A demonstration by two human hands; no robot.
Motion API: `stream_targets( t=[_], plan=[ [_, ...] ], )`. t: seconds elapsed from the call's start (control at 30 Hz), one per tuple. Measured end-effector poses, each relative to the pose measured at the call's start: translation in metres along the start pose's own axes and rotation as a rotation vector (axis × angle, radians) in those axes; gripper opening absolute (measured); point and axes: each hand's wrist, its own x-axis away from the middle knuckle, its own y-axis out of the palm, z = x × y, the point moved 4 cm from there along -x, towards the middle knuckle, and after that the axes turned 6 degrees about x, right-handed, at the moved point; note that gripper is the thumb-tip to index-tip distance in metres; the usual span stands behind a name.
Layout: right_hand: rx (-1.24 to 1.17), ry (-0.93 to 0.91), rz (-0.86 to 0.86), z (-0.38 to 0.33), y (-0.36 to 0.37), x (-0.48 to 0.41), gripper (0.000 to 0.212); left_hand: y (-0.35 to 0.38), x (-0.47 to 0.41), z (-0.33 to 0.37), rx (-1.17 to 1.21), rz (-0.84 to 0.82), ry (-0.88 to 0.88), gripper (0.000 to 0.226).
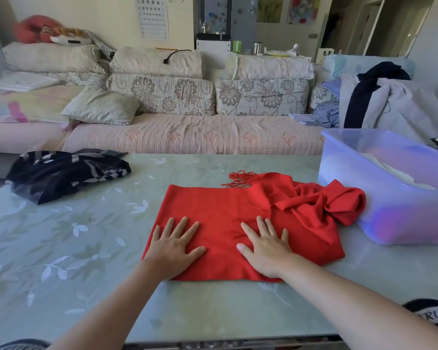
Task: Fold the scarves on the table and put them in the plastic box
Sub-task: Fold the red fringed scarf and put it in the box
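A red scarf [213, 208] with tassels lies on the table, its left part spread flat and its right part bunched in folds against the plastic box [390, 223]. My left hand [173, 245] presses flat on the scarf's near left part with fingers spread. My right hand [266, 248] lies flat on the scarf just right of it, fingers also spread. A crumpled black-and-white patterned scarf [66, 173] sits at the table's far left. The translucent box at the right holds something pale that I cannot make out.
The table [86, 248] has a pale green cover with white leaf prints. Behind it runs a sofa [187, 132] with floral cushions and a pillow. Clothes are piled on the sofa's right end [379, 97].
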Motion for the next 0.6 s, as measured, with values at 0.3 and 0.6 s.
stream_targets(
  t=[0.3, 0.6],
  plan=[
    [-0.001, -0.087, 0.080, -0.085, -0.004, -0.027, 0.074, -0.026, 0.011, -0.096, -0.031, 0.015, -0.124, 0.126],
    [0.018, -0.186, 0.070, -0.212, -0.010, -0.043, 0.080, -0.059, 0.052, -0.218, -0.061, -0.106, -0.281, 0.131]
  ],
)
